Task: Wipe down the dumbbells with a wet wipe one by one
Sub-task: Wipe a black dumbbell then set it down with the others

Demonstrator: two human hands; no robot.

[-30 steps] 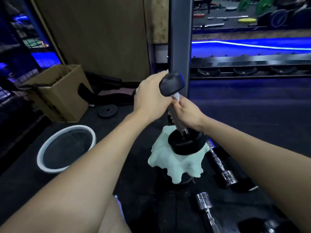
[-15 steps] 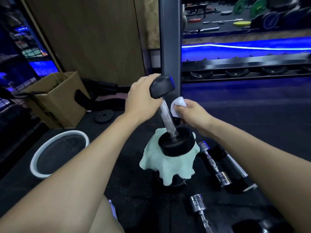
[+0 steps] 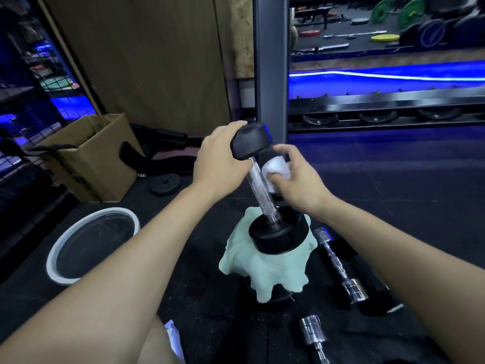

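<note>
Middle of the frame there's a black dumbbell [image 3: 265,190] standing on end, leaning a bit to the upper left, with its bottom head sitting on a pale green cloth [image 3: 262,269] draped over something dark on the floor. The left hand [image 3: 220,164] has its grip wrapped over the top head, fingers curled round the far side. The right hand [image 3: 296,179] is just to the right of the shiny knurled bar, pinching a bunched-up white wet wipe [image 3: 275,170] between thumb and fingers. The wipe looks like it's touching the bar near its upper part, but from this angle I can't say for sure whether it's pressed on or just beside it.

Lower right of the frame, two chrome dumbbells lie on the black rubber floor [image 3: 131,298]: one [image 3: 338,264] right next to the cloth, running diagonally, and another [image 3: 315,337] nearer the bottom edge, partly cut off. Lower left there's a round white-rimmed basin [image 3: 91,245] with a dark inside. Further up on the left sits an open cardboard box [image 3: 89,164], and a small black weight plate [image 3: 165,183] lies flat between the box and the left forearm. A dark metal post [image 3: 271,61] runs straight up behind the hands, with a wood panel [image 3: 144,53] to its left.
</note>
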